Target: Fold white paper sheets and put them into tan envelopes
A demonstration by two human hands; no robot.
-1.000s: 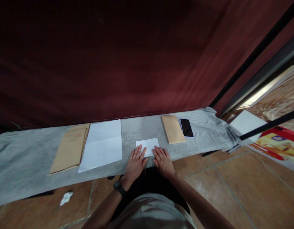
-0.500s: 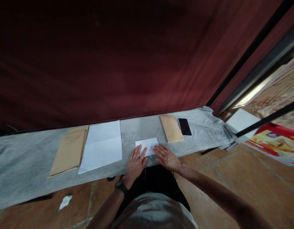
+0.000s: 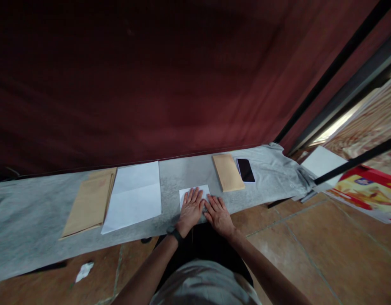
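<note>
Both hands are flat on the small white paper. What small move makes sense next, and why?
Probably slide the left hand and right hand apart across the small white paper, pressing it flat. Both hands lie open on it, side by side, on the grey cloth, so a smoothing stroke seems likeliest.

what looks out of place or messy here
A crumpled paper scrap lies on the floor at the left. The grey cloth is bunched up at its right end. Everything else on it lies flat.

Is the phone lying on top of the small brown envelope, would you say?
No, the phone lies flat on the grey cloth beside the small brown envelope.
</note>
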